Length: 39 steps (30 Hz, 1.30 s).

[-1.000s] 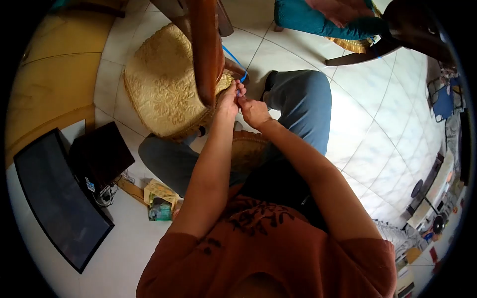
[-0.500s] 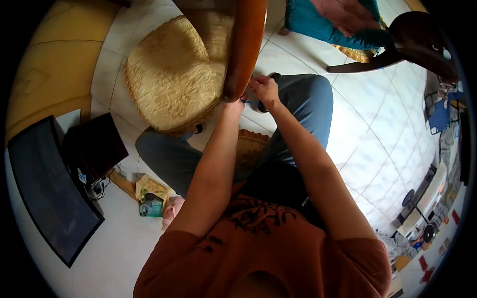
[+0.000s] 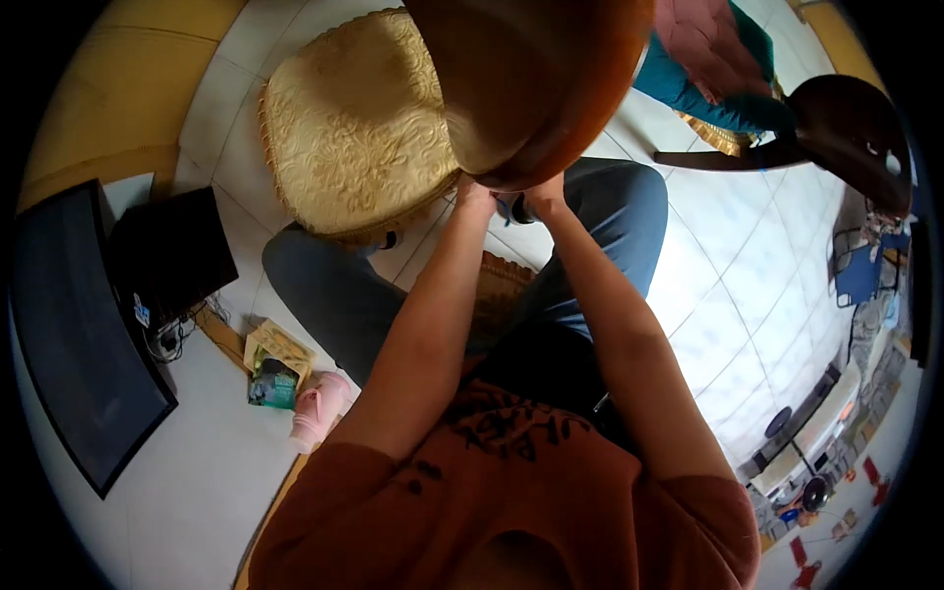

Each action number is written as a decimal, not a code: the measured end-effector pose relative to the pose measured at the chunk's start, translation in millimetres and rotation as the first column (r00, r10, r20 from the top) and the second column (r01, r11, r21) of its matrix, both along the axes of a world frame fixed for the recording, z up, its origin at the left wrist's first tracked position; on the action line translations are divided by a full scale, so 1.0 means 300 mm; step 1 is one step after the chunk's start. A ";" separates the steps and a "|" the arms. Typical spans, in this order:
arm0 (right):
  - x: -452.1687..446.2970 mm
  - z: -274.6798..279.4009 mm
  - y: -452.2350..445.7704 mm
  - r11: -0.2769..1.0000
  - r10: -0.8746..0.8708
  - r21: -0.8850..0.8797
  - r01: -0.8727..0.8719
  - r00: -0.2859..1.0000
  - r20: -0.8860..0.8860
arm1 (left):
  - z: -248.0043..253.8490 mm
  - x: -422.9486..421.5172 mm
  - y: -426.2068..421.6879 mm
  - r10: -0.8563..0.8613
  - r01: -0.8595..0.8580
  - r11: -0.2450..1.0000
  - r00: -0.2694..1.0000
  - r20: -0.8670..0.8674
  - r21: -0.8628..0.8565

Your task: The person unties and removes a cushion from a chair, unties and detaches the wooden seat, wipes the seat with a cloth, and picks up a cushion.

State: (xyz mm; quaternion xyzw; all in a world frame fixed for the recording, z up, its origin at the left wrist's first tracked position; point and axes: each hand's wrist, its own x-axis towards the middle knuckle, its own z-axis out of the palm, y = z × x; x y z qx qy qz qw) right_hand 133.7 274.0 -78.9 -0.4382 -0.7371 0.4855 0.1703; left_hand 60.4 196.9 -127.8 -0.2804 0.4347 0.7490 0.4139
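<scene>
A dark wooden chair back (image 3: 551,88) with a glossy curved edge fills the top middle of the view. Behind its lower edge are both my hands, their fingers hidden. Only the back and wrist of my left hand (image 3: 476,197) show, close to the corner of the gold cushion (image 3: 359,128). A short way to the right, my right hand (image 3: 546,195) is cut off from sight by the same wood. What either hand holds, if anything, cannot be made out.
At the left stand a monitor (image 3: 74,334) and a dark box (image 3: 177,246) with cables. Packets (image 3: 277,369) and a pink cup (image 3: 320,408) lie lower left. Upper right is another chair (image 3: 846,133) with a teal cushion (image 3: 678,84). My bent legs frame my arms.
The chair back now covers more of the view and hides my fingers, which showed earlier with a blue strip. The pink cup has come into fuller view as the camera shifted.
</scene>
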 end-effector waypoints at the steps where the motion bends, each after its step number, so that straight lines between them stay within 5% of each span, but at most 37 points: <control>1: 0.002 -0.031 0.003 1.000 -0.014 -0.018 0.013 0.999 -0.045 | 0.027 0.002 -0.001 -0.001 0.001 1.000 1.000 -0.004 -0.006; 5: -0.010 -0.146 -0.003 0.992 -0.084 -0.119 0.049 0.947 -0.309 | 0.122 0.000 0.010 -0.062 0.063 0.998 0.998 0.019 -0.031; 6: -0.017 -0.163 -0.008 0.928 -0.220 -0.370 0.049 0.873 -0.435 | 0.118 0.004 0.011 -0.047 0.046 0.999 0.998 -0.046 -0.028; 8: -0.023 -0.198 -0.016 0.803 -0.376 -0.595 0.000 0.775 -0.507 | 0.107 0.019 -0.003 -0.035 0.029 0.998 0.992 -0.124 -0.050; 11: -0.037 -0.141 -0.051 0.823 -0.471 -0.544 0.163 0.731 -0.493 | 0.016 0.028 -0.032 -0.094 0.064 0.967 0.989 -0.113 -0.245; 14: -0.022 -0.118 -0.072 0.840 -0.373 -0.540 0.060 0.787 -0.492 | 0.037 0.042 -0.034 -0.059 0.030 0.951 0.995 -0.086 -0.307; 15: -0.027 -0.133 -0.071 0.976 -0.163 -0.192 0.103 0.931 -0.327 | 0.033 0.047 -0.035 -0.060 0.032 0.951 0.995 -0.083 -0.307; 18: -0.001 -0.130 -0.063 0.987 0.011 0.160 -0.014 1.000 0.017 | 0.023 0.054 -0.033 -0.125 0.084 0.958 0.982 -0.138 -0.275; 20: 0.022 -0.082 -0.059 0.978 0.058 0.201 -0.057 0.998 0.004 | 0.016 0.073 -0.026 -0.127 0.041 0.949 0.957 -0.260 -0.313; 24: 0.014 -0.062 -0.070 0.974 0.053 0.220 -0.044 0.998 -0.036 | -0.023 0.089 -0.032 -0.172 0.058 0.944 0.926 -0.337 -0.325; 27: -0.006 -0.031 -0.078 0.983 0.055 0.169 -0.071 0.994 0.097 | -0.068 0.084 -0.034 -0.157 0.036 0.948 0.917 -0.367 -0.317; 33: -0.013 -0.056 -0.073 0.960 0.065 0.263 -0.097 0.990 0.124 | -0.042 0.066 -0.085 -0.235 0.194 0.947 0.961 -0.142 -0.256; 35: -0.017 -0.103 -0.077 0.985 0.027 0.166 -0.039 0.997 0.069 | -0.067 0.073 -0.104 0.040 -0.040 0.999 0.999 0.002 -0.008; 39: -0.021 -0.158 -0.053 0.996 0.024 -0.083 -0.025 1.000 -0.015 | 0.009 0.060 -0.098 0.027 -0.056 0.977 0.990 0.138 0.208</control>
